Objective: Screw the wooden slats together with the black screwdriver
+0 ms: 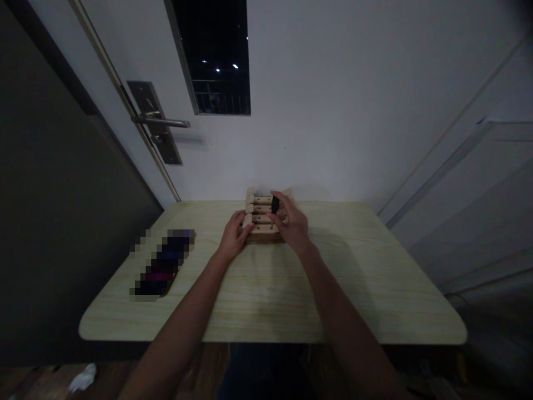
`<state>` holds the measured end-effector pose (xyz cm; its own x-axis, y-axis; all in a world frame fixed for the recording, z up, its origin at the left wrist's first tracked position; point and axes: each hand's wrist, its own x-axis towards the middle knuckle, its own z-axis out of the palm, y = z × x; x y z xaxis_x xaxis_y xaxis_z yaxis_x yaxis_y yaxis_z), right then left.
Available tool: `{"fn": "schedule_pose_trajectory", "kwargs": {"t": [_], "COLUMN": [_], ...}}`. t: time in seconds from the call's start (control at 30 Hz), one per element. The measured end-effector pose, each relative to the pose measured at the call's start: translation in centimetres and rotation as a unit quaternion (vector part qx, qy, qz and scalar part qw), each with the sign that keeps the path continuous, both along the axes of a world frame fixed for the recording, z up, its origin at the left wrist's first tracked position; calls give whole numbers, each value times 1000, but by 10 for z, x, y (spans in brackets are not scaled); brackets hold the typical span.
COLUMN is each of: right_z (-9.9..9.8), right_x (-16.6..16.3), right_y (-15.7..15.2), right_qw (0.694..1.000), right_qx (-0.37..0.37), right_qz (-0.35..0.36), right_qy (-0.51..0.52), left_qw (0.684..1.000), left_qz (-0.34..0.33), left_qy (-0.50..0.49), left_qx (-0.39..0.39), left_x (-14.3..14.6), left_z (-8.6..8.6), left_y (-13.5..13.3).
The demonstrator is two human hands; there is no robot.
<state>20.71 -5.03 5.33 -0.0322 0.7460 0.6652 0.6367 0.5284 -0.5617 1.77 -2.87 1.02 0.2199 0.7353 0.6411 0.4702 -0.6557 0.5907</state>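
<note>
A slatted wooden piece (261, 218) with dark holes or screws along its slats stands at the table's far edge, in the middle. My left hand (234, 233) grips its left front corner, thumb at the front and fingers at the side. In my right hand (293, 222) is a short screwdriver (275, 204) with a black handle, pinched between thumb and fingers. It points down, its shaft end at the right part of the nearest slat. The wooden piece's right side is partly hidden by my right hand.
The pale wood-grain table (266, 311) backs onto a white door (333, 111) with a metal handle (162, 121) and a dark window (220, 55). A dark flat object (166, 261), blurred by pixels, lies at the left of the table. Something white (83, 378) is on the floor.
</note>
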Motion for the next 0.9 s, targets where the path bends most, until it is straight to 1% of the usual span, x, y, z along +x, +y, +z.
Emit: {"fn": "schedule_pose_trajectory", "kwargs": {"t": [0.1, 0.2, 0.37, 0.5, 0.7, 0.9], "right_z": [0, 1, 3, 4, 6, 5], "right_x": [-1, 1, 3, 0, -3, 0], "right_y": [-1, -4, -4, -4, -6, -6], "right_qw": [999, 998, 1000, 1000, 999, 999], "right_qx": [3, 12, -12, -23, -16, -1], "right_qz": [-14, -8, 23, 0, -33, -15], "right_qy": [-29, -55, -15, 11, -34, -37], "left_qw": [1000, 1000, 1000, 1000, 1000, 1000], "left_qz": [-3, 6, 2, -2, -3, 1], "left_qy": [1, 3, 6, 8, 9, 10], "left_qx": [2, -6, -10, -1, 1, 0], "left_x": [1, 1, 1, 0, 0, 1], "left_z": [-1, -1, 0, 0, 0, 0], "left_y": [1, 1, 1, 1, 2, 2]}}
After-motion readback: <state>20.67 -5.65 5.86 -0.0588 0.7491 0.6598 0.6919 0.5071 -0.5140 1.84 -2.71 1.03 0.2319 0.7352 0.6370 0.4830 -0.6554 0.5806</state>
